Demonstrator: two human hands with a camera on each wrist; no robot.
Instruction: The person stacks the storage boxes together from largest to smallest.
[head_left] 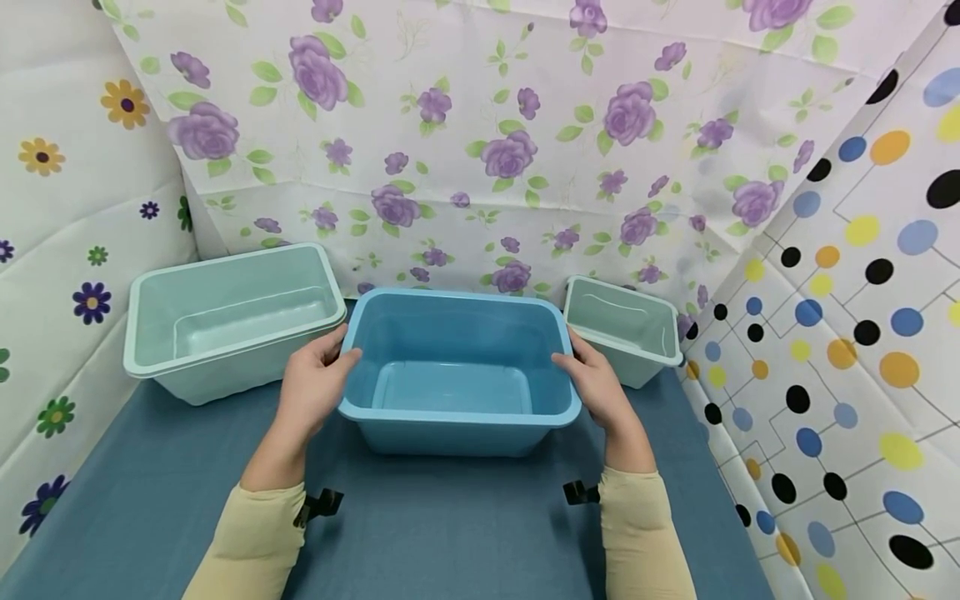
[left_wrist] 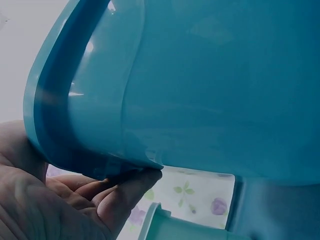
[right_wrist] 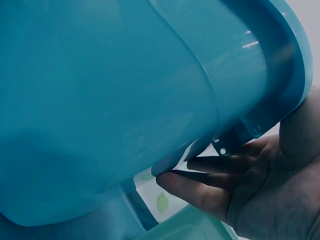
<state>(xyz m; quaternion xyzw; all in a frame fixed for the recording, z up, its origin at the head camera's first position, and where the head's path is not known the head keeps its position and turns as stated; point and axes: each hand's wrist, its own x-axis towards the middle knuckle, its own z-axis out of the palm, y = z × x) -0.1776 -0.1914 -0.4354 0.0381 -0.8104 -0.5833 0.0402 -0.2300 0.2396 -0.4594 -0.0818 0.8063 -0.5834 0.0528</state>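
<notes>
Head view. At left, a large pale-green tub stands on the counter; next, the left hand, its grip pinching the rim of the blue tub, centred between the hands; the right hand pinches the opposite end (thumb over the rim); beyond, a small pale-green tub.

Two forearms stretched forward, well apart, left hand and right hand gripping, thumbs pointing inward

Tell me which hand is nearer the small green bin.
Right. The right hand grips the right end of the blue bin, close beside the small green bin; the left hand grips the opposite end, farther away.
</notes>
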